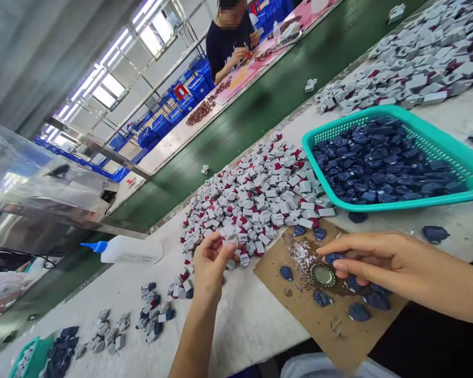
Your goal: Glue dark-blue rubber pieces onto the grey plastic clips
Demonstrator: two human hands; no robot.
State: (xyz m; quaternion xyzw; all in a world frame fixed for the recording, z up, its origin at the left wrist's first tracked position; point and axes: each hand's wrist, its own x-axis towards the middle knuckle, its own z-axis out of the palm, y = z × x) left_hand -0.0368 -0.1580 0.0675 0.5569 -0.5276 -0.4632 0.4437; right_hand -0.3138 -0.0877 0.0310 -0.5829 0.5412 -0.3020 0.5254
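Observation:
My left hand (212, 265) pinches a light grey plastic piece (229, 234) at the near edge of a heap of grey and dark red pieces (256, 194). Over a brown cardboard sheet (319, 336), my right hand (372, 262) grips a small dark blue plastic piece (332, 258) between thumb and fingers. Just below those fingertips lies a round metal cap (323, 275), in a shiny wet patch on the cardboard. Several loose blue pieces (358, 312) are scattered around it, some partly hidden under my right hand.
A green basket (394, 202) full of blue pieces stands behind my right hand. To the left lie a white squeeze bottle (132, 249) and small groups of joined pieces (155, 312). Beyond the green conveyor belt (236, 134), another person (228, 44) works at a pink-topped bench.

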